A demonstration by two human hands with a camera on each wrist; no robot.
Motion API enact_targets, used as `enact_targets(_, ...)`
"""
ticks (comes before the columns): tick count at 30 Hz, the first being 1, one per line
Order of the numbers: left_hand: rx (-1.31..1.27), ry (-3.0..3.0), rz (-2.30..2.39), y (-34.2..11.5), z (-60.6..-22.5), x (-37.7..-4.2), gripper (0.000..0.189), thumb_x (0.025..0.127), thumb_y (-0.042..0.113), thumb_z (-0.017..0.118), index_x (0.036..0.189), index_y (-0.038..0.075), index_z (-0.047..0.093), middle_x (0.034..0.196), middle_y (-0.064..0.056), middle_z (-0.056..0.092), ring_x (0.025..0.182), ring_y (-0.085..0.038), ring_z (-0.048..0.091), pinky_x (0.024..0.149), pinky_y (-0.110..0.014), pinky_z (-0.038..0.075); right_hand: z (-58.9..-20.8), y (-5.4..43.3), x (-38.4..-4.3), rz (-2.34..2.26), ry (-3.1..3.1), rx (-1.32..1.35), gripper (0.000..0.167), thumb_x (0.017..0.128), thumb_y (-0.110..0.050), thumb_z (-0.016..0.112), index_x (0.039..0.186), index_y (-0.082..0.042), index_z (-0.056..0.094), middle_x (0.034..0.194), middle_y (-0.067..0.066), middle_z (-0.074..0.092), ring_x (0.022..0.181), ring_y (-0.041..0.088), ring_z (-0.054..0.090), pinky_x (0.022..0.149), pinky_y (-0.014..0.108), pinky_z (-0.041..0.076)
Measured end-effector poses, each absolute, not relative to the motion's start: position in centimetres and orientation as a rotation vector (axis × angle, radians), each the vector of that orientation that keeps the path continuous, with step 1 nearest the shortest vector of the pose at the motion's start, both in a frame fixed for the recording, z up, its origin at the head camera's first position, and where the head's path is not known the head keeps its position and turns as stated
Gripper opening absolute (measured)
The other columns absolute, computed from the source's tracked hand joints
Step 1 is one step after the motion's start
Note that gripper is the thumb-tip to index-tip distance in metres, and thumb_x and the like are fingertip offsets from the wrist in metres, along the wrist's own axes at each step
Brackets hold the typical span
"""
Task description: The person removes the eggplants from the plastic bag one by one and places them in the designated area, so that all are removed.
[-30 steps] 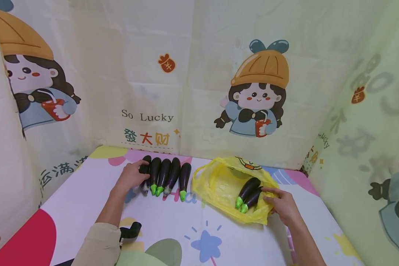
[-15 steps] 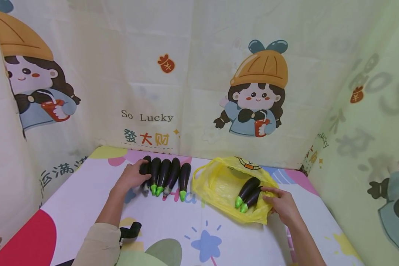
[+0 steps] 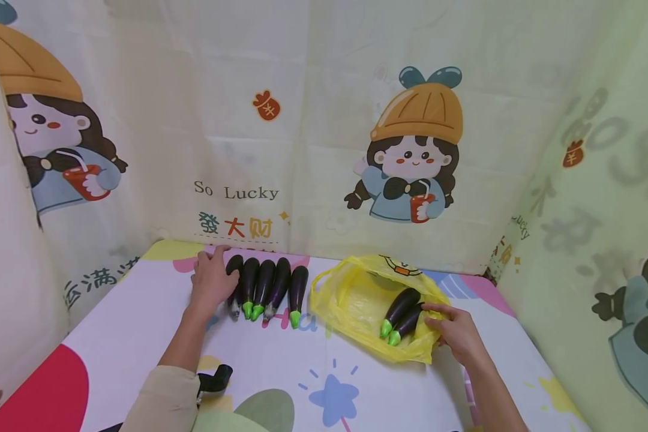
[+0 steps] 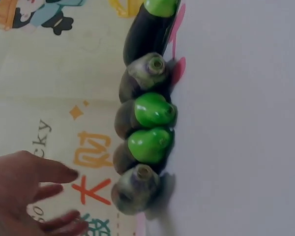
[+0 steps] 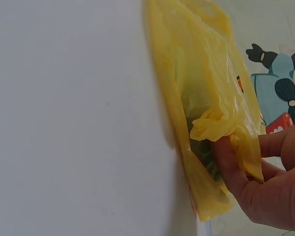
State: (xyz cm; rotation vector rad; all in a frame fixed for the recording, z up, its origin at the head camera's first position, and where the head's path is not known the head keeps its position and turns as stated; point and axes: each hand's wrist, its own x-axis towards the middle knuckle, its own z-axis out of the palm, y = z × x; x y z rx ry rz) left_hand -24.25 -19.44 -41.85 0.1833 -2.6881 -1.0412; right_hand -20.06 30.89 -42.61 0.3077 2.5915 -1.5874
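Note:
Several dark purple eggplants lie in a row left of centre in the head view. The leftmost eggplant [image 3: 234,264] has a greyish stem end. My left hand [image 3: 210,281] is beside it, fingers spread, and in the left wrist view this hand [image 4: 19,191] shows a gap between its fingertips and the row's end eggplant [image 4: 136,191]. At the row's right, one eggplant [image 3: 298,291] lies slightly apart. My right hand [image 3: 459,336] pinches the edge of a yellow plastic bag [image 3: 351,303]. Two eggplants [image 3: 399,309] with green stem ends lie inside its mouth.
A black curved object [image 3: 216,379] shows at the left sleeve [image 3: 167,396]. The printed tablecloth [image 3: 281,366] spreads in front of the row. Cloth walls [image 3: 313,120] with cartoon prints enclose the table at the back and both sides.
My left hand has let go of the leftmost eggplant and moved a little left and back, fingers spreading. The right hand and the bag keep their place.

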Motion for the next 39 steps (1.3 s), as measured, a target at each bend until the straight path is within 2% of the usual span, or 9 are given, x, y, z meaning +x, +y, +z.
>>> enact_targets(4, -0.004, -2.505, -1.088, -18.0, -40.9, -24.2, 0.032, 0.099, 0.013, 0.061, 0.130, 0.008, 0.066, 0.108, -0.018, 0.062, 0.093, -0.032, 0.058, 0.080, -0.042, 0.053, -42.5, 30.9, -20.0, -1.588, 2.603, 0.309, 0.042, 0.101, -0.010, 0.063, 0.142, 0.001, 0.061, 0.132, 0.023, 0.051, 0.074, 0.019, 0.057, 0.062, 0.034, 0.053)
enact_targets(6, -0.123, -2.490, -1.131, -17.0, -40.4, -24.0, 0.025, 0.099, 0.011, 0.063, 0.122, 0.010, 0.070, 0.096, -0.012, 0.066, 0.083, -0.026, 0.060, 0.072, -0.034, 0.053, -42.6, 31.0, -20.0, -1.593, 2.603, 0.302, 0.043, 0.101, -0.010, 0.063, 0.142, 0.001, 0.061, 0.131, 0.023, 0.052, 0.074, 0.019, 0.057, 0.062, 0.034, 0.053)
enact_targets(8, -0.236, -2.513, -1.156, -15.8, -40.0, -23.8, 0.022, 0.098, 0.012, 0.065, 0.118, 0.013, 0.072, 0.091, -0.007, 0.068, 0.078, -0.021, 0.059, 0.068, -0.030, 0.052, -42.6, 31.0, -20.1, -1.596, 2.602, 0.297, 0.043, 0.101, -0.010, 0.063, 0.142, 0.001, 0.061, 0.131, 0.023, 0.052, 0.073, 0.019, 0.057, 0.061, 0.034, 0.053)
enact_targets(14, -0.586, -2.610, -1.269, -11.8, -39.2, -22.7, 0.022, 0.096, 0.012, 0.070, 0.117, 0.019, 0.072, 0.091, 0.002, 0.069, 0.080, -0.015, 0.062, 0.076, -0.028, 0.056, -42.7, 30.9, -20.2, -1.610, 2.590, 0.300, 0.042, 0.101, -0.009, 0.063, 0.141, 0.001, 0.061, 0.134, 0.024, 0.051, 0.070, 0.019, 0.055, 0.060, 0.033, 0.052)
enact_targets(21, -0.936, -2.712, -1.322, -6.7, -39.5, -23.2, 0.023, 0.098, 0.013, 0.068, 0.119, 0.020, 0.072, 0.091, 0.004, 0.068, 0.075, -0.013, 0.064, 0.069, -0.027, 0.056, -42.8, 30.9, -20.1, -1.619, 2.595, 0.305, 0.042, 0.101, -0.010, 0.063, 0.141, 0.001, 0.061, 0.133, 0.025, 0.050, 0.069, 0.019, 0.054, 0.060, 0.033, 0.052)
enact_targets(25, -1.112, -2.753, -1.301, -3.9, -40.6, -24.3, 0.024, 0.098, 0.010, 0.067, 0.119, 0.020, 0.072, 0.092, 0.004, 0.069, 0.080, -0.011, 0.065, 0.072, -0.024, 0.056, -43.0, 30.9, -19.9, -1.634, 2.596, 0.306, 0.042, 0.100, -0.009, 0.064, 0.140, 0.002, 0.062, 0.133, 0.025, 0.053, 0.066, 0.017, 0.054, 0.059, 0.033, 0.052)
enact_targets(31, -1.208, -2.809, -1.319, -0.2, -42.0, -25.3, 0.023, 0.097, 0.009, 0.069, 0.117, 0.017, 0.074, 0.093, 0.005, 0.071, 0.084, -0.011, 0.068, 0.076, -0.020, 0.055, -43.3, 30.7, -19.6, -1.660, 2.602, 0.305, 0.041, 0.099, -0.007, 0.065, 0.139, 0.004, 0.062, 0.129, 0.025, 0.057, 0.061, 0.015, 0.053, 0.056, 0.032, 0.051)
enact_targets(36, -1.242, -2.805, -1.332, 2.5, -42.6, -26.1, 0.023, 0.097, 0.009, 0.070, 0.119, 0.012, 0.075, 0.094, 0.005, 0.072, 0.086, -0.010, 0.067, 0.077, -0.019, 0.054, -43.1, 30.7, -19.7, -1.664, 2.596, 0.280, 0.041, 0.100, -0.007, 0.063, 0.140, 0.003, 0.061, 0.137, 0.026, 0.053, 0.060, 0.013, 0.051, 0.055, 0.032, 0.050)
enact_targets(39, -1.230, -2.786, -1.332, 3.9, -42.8, -26.7, 0.023, 0.096, 0.008, 0.070, 0.118, 0.012, 0.076, 0.093, 0.005, 0.072, 0.085, -0.007, 0.066, 0.076, -0.018, 0.054, -43.0, 30.7, -19.8, -1.673, 2.589, 0.274, 0.041, 0.100, -0.006, 0.063, 0.140, 0.004, 0.061, 0.136, 0.025, 0.054, 0.060, 0.013, 0.051, 0.055, 0.032, 0.050)
